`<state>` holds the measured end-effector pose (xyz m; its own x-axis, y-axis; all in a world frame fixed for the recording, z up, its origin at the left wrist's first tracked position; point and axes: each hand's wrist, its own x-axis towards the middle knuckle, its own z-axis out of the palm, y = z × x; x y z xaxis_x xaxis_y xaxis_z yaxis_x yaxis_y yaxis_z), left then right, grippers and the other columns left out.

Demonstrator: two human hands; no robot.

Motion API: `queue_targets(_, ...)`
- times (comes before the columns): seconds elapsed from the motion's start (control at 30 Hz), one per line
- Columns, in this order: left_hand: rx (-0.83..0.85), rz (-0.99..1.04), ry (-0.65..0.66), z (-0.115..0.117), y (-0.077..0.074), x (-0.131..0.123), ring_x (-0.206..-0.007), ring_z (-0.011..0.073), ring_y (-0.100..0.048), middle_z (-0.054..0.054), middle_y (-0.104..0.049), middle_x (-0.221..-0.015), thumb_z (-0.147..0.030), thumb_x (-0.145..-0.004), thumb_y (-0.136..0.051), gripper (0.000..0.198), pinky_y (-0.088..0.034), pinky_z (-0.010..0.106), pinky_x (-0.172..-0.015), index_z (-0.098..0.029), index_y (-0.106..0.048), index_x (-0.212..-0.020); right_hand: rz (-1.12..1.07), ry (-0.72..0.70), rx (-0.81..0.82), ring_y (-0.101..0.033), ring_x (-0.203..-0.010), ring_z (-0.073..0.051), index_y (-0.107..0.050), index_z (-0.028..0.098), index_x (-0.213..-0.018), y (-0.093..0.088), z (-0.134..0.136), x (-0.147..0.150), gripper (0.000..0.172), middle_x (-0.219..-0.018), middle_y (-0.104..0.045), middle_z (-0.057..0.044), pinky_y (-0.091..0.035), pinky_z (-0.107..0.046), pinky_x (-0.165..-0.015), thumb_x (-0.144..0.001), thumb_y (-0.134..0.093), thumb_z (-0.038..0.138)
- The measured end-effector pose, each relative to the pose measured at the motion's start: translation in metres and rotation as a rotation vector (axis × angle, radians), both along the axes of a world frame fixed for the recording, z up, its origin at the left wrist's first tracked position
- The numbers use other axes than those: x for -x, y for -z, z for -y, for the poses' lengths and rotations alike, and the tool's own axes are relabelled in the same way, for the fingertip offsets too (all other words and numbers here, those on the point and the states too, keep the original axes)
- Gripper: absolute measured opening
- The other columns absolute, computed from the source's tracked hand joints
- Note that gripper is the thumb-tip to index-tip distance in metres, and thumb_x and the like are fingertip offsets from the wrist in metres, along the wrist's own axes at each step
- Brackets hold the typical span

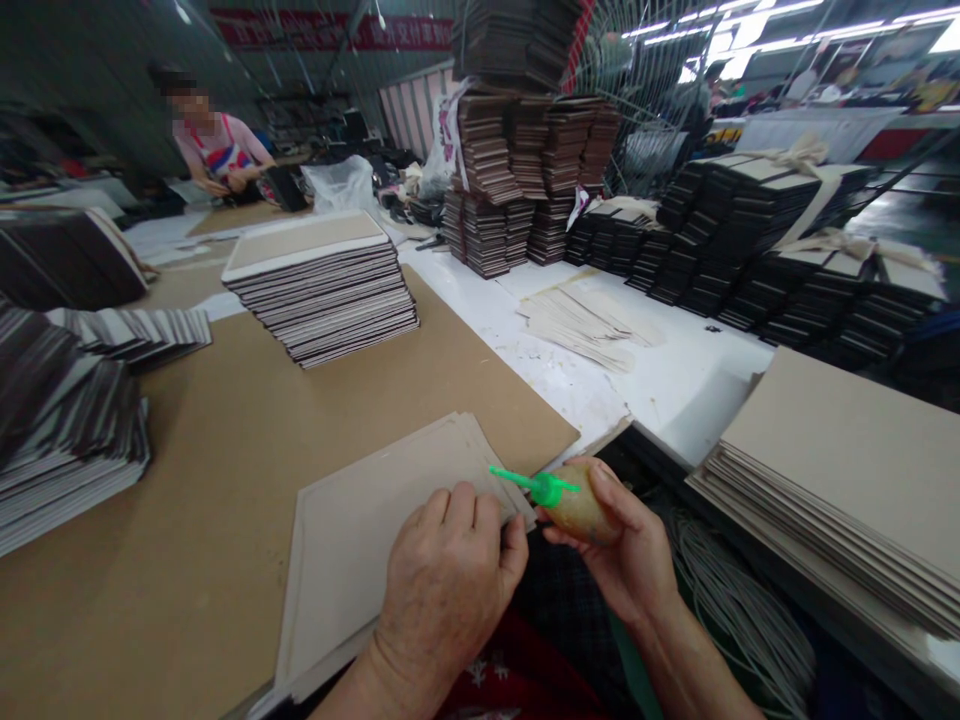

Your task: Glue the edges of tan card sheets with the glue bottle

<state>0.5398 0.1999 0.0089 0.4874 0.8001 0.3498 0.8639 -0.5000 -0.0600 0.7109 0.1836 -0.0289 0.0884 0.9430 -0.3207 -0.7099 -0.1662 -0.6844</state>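
Note:
My right hand [619, 535] is wrapped around a yellowish glue bottle [581, 508] with a bright green cap. The bottle lies tilted, its thin green nozzle pointing left over the corner of a grey cardboard sheet [360, 540]. That sheet lies on others at the near edge of the table, with a thin line running along its borders. My left hand [450, 555] rests on its right part, fingers curled and pressed together, thumb at the right edge, gripping there. The fingertips of the left hand are partly hidden.
A stack of pale boards with dark edges [322, 300] stands on the brown tabletop [210, 440]. More boards [67, 430] are piled at left. Cardboard sheets [847, 480] are stacked at right. Paper strips [585, 320] lie beyond, before dark bundles [735, 240]. Another person [217, 150] works at back left.

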Motion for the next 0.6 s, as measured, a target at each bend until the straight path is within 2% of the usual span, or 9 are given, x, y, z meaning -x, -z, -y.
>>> queue_targets(0.2, -0.063, -0.032, -0.037, 0.001, 0.001, 0.020, -0.065, 0.0241, -0.053, 0.002, -0.049, -0.065, -0.025, -0.088, -0.053, 0.022, -0.042, 0.038, -0.059, -0.023, -0.051, -0.067, 0.021, -0.014, 0.024, -0.068, -0.074, -0.026, -0.061, 0.019, -0.097, 0.001, -0.001, -0.002, 0.029, -0.086, -0.068, -0.007, -0.058, -0.034, -0.057, -0.079, -0.066, 0.041)
queue_targets(0.37, -0.064, -0.142, -0.091, 0.001, -0.001, 0.049, -0.063, 0.0242, -0.054, 0.002, -0.050, -0.066, -0.017, -0.088, -0.053, 0.018, -0.043, 0.038, -0.056, -0.023, -0.054, -0.071, 0.031, -0.016, 0.043, -0.069, -0.075, -0.027, -0.063, 0.018, -0.098, 0.003, -0.003, -0.004, 0.030, -0.089, -0.070, -0.010, -0.059, -0.035, -0.058, -0.079, -0.067, 0.041)
queue_targets(0.43, -0.025, -0.216, -0.098, 0.003, -0.003, 0.063, -0.064, 0.0241, -0.055, 0.002, -0.052, -0.069, -0.007, -0.083, -0.054, 0.017, -0.044, 0.037, -0.055, -0.022, -0.058, -0.077, 0.044, -0.004, 0.067, -0.069, -0.076, -0.028, -0.065, 0.018, -0.099, 0.004, -0.003, -0.006, 0.032, -0.091, -0.071, -0.011, -0.059, -0.036, -0.058, -0.076, -0.069, 0.040)
queue_targets(0.5, 0.002, -0.270, -0.084, 0.005, -0.008, 0.076, -0.067, 0.0239, -0.056, 0.003, -0.056, -0.073, 0.001, -0.078, -0.053, 0.024, -0.046, 0.037, -0.057, -0.021, -0.061, -0.083, 0.053, 0.011, 0.098, -0.069, -0.077, -0.029, -0.067, 0.019, -0.100, 0.005, -0.003, -0.007, 0.035, -0.093, -0.071, -0.011, -0.060, -0.036, -0.058, -0.072, -0.073, 0.039)
queue_targets(0.6, -0.095, -0.229, -0.038, 0.011, -0.017, 0.095, -0.074, 0.0224, -0.059, 0.004, -0.061, -0.080, -0.001, -0.082, -0.054, 0.022, -0.048, 0.037, -0.067, -0.019, -0.062, -0.088, 0.078, 0.038, 0.137, -0.070, -0.077, -0.030, -0.070, 0.021, -0.097, 0.004, -0.004, -0.006, 0.037, -0.093, -0.072, -0.011, -0.061, -0.037, -0.056, -0.066, -0.076, 0.040)
